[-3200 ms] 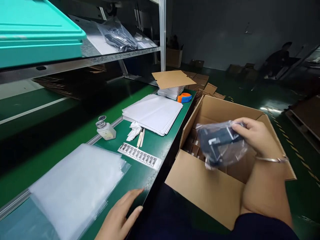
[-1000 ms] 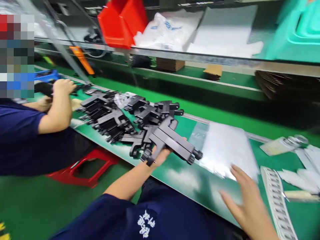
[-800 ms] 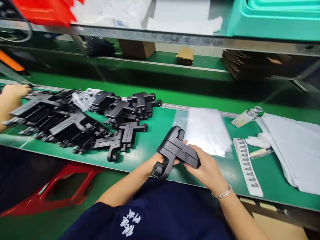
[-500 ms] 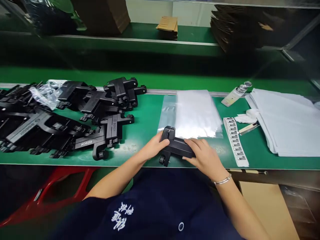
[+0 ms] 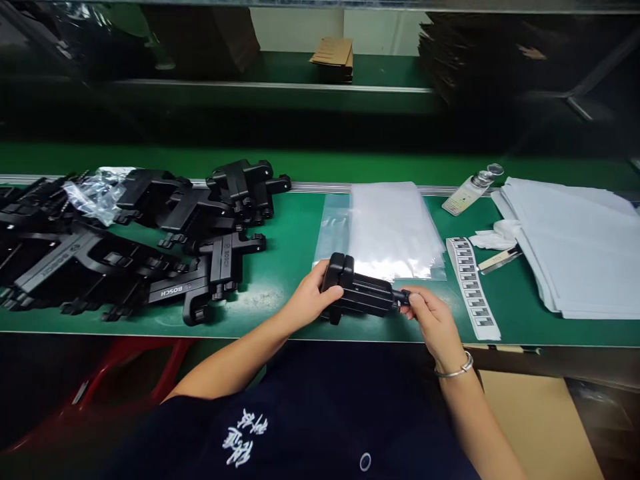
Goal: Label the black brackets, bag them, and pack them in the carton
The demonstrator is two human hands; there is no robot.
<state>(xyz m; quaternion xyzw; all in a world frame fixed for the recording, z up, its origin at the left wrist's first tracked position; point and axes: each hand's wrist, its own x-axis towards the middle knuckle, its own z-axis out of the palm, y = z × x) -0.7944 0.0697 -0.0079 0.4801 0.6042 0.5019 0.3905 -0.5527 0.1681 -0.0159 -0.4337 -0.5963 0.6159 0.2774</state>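
My left hand is wrapped round the wide end of a black plastic bracket, held just over the front of the bench. At the bracket's other end, my right hand pinches a short black knob or stem with thumb and fingers. To the left lies a pile of similar black brackets, some lettered BOSCH. Clear plastic bags lie in a flat stack just behind the held bracket.
A strip of printed labels, a cutter knife, a small bottle and white sheets lie to the right. Crumpled clear plastic rests on the brackets. A shelf behind holds brown cardboard; below stands a red stool.
The bracket has turned over in my left hand. My right hand has moved from the bracket's body rightward to the knob or stem at its end.
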